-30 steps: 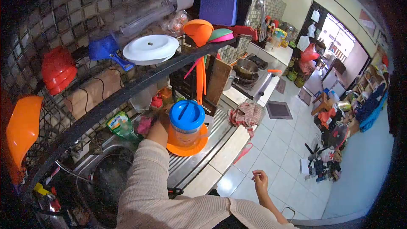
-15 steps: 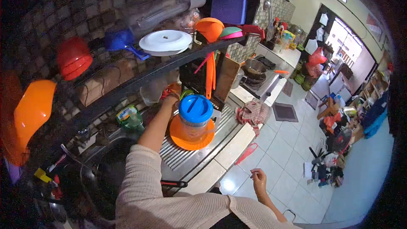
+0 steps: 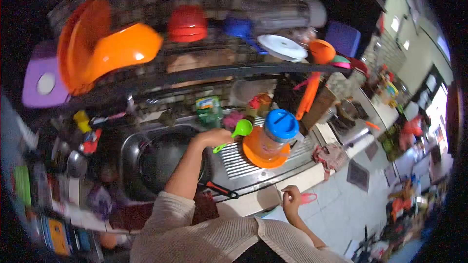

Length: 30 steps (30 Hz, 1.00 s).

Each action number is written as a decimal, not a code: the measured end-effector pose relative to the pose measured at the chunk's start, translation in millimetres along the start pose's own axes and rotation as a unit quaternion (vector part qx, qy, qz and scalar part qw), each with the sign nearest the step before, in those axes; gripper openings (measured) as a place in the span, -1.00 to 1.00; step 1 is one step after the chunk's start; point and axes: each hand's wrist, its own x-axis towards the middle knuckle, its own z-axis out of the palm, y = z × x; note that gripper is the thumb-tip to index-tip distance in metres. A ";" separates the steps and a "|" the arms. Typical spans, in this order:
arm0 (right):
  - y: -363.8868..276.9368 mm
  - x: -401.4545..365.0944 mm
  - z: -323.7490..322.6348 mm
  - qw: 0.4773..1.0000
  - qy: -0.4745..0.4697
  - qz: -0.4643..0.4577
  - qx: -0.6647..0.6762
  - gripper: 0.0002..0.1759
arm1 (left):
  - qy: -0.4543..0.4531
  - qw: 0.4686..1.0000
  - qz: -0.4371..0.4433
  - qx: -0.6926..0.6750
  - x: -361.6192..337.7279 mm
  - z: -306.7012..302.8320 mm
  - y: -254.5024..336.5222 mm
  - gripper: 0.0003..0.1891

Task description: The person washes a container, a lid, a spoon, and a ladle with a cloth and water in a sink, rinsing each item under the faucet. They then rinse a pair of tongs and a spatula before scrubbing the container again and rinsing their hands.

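My left hand [image 3: 212,138] is closed on a bright green measuring scoop [image 3: 242,128] over the left end of the ribbed drainboard [image 3: 234,164]. Just right of the scoop, a clear jar with a blue lid [image 3: 281,124] stands on an orange plate [image 3: 265,161]. My right hand [image 3: 292,198] hangs beyond the counter's front edge with its fingers curled; whatever may be in them is hidden. A black-and-red handle [image 3: 222,189] lies by the sink's front rim.
A metal sink [image 3: 127,152] lies left of the drainboard. Overhead, a black shelf [image 3: 214,74] carries orange plates, red bowls [image 3: 187,23] and a white lid [image 3: 282,47]. A green bottle [image 3: 209,112] stands behind, a cloth [image 3: 329,158] at the counter's right, a stove [image 3: 351,117] farther off.
My left hand has come back left from behind the jar, now with the green scoop in it. The view has swung left, showing more of the sink. My right hand stays curled.
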 end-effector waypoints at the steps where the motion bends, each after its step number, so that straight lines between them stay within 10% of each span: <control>1: -20.0 11.0 8.0 0.999 -0.034 -0.021 0.013 -0.85 | -0.006 0.999 0.013 -0.030 -22.9 3.5 -14.7 -0.66; 3: -26.9 23.8 31.9 0.990 -0.098 -0.091 0.032 -0.87 | 0.037 0.988 0.073 -0.133 -72.1 8.8 -40.5 -0.71; 5: -47.0 33.5 58.0 0.980 -0.150 -0.105 0.081 -0.89 | 0.086 0.950 -0.116 -0.278 -118.1 7.4 -65.8 -0.73; 8: -57.5 48.2 111.1 0.952 -0.243 -0.153 0.110 -0.91 | 0.312 0.836 -0.118 -0.436 -158.7 24.7 -142.2 -0.72; 15: -127.8 129.1 341.3 0.865 -0.367 -0.175 0.296 -0.88 | 0.534 0.710 -0.146 -0.435 -189.8 24.6 -203.2 -0.45; 20: -159.8 186.4 493.0 0.832 -0.415 -0.249 0.272 -0.80 | 0.449 0.673 -0.043 -0.586 -198.2 38.6 -196.6 -0.67; 22: -181.7 200.5 515.1 0.880 -0.386 -0.277 -0.028 -0.77 | 0.398 0.677 -0.013 -0.619 -210.7 43.2 -188.4 -0.49; 30: -186.8 201.0 531.2 0.938 -0.275 -0.196 -0.077 -0.69 | 0.361 0.698 -0.073 -0.614 -226.2 16.0 -206.0 -0.37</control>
